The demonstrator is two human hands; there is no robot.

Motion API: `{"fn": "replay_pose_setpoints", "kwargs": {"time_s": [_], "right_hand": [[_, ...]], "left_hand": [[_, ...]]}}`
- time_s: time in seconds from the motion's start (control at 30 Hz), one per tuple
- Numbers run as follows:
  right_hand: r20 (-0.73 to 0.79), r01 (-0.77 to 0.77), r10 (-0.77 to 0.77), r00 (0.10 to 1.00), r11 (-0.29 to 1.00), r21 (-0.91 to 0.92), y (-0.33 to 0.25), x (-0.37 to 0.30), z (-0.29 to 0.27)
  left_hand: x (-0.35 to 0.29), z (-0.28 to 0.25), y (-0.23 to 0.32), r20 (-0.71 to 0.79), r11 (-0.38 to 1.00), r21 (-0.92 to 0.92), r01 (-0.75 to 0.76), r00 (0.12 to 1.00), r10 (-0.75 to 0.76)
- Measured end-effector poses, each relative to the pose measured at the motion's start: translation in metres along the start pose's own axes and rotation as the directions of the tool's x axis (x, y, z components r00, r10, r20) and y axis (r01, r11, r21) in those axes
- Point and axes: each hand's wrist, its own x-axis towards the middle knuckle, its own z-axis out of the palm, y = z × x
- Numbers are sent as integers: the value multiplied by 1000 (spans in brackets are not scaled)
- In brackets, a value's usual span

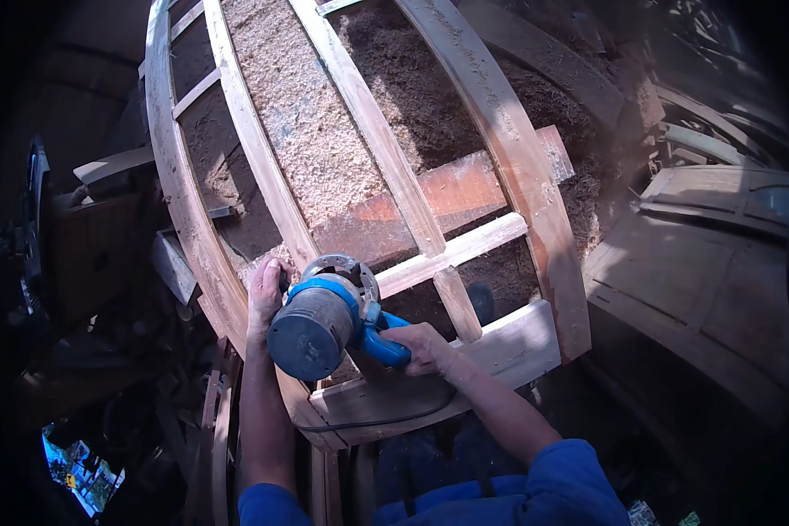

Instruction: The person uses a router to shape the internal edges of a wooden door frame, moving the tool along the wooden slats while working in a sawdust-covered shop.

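A router [311, 324] with a dark grey motor body and blue housing rests on the near left part of a wooden frame [421, 232]. My left hand [267, 285] is closed round a dark knob on the router's far left side. On the other side, my right hand [422, 347] grips its blue handle. The round base lies against the frame's slats, and the bit is hidden beneath it. A dark power cord [377, 423] curves from the handle side across the frame's near rail [500, 346].
Sawdust and shavings [302, 114] cover the surface under the frame. A reddish-brown board [460, 195] runs crosswise beneath the slats. Wooden panels [675, 263] lie at the right, with more timber pieces [701, 145] behind them. Long wood strips [219, 421] stand at the near left.
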Motion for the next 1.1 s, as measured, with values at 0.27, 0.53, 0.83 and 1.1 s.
{"fn": "replay_pose_setpoints", "kwargs": {"time_s": [0.27,0.53,0.83,1.1], "right_hand": [[-74,27,-28,997,1000,-15,2,-3,11],[-62,-19,20,998,999,27,12,-19,-9],[-203,-76,83,976,996,42,13,-55,-65],[-274,-55,49,960,998,-14,26,-63,-88]], "left_hand": [[0,-1,1,-8,996,78,-31,999,32],[11,30,14,45,1000,6,-1,999,0],[40,101,30,104,993,63,-98,990,91],[52,134,56,96,985,119,-123,989,111]]}}
